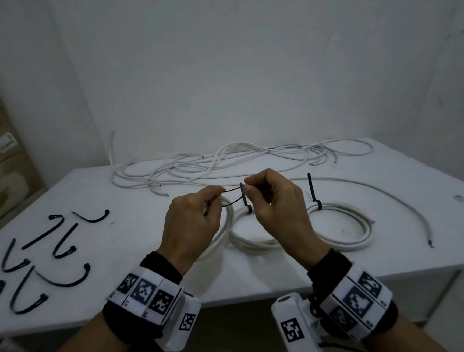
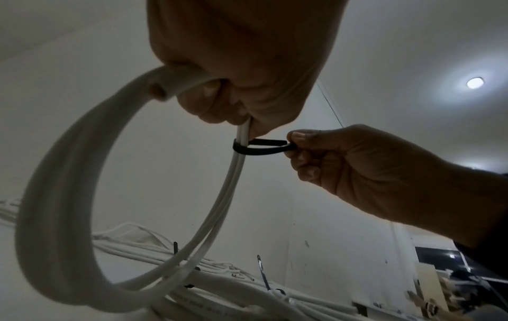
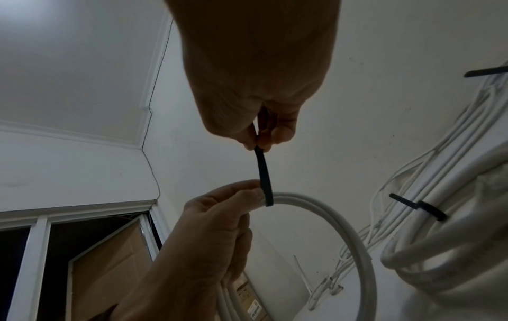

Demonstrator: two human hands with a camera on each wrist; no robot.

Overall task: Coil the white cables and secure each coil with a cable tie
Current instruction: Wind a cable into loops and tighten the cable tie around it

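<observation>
My left hand (image 1: 219,194) grips a white cable coil (image 1: 229,217) held up above the table; in the left wrist view the coil (image 2: 68,173) hangs as a wide loop from my left hand (image 2: 241,117). A black cable tie (image 1: 233,190) wraps the coil's strands right at the left fingertips. My right hand (image 1: 248,187) pinches the tie's two ends together. The tie's loop (image 2: 264,148) shows clearly in the left wrist view, and the strap (image 3: 263,173) runs from my right hand (image 3: 261,141) down to the coil (image 3: 343,228). Whether the tail sits in the tie's head is hidden.
Two tied coils (image 1: 338,227) lie on the white table (image 1: 124,239) under and right of my hands. Loose white cables (image 1: 226,164) are tangled at the back, and one long cable (image 1: 391,201) curves to the right. Several spare black ties (image 1: 35,257) lie front left.
</observation>
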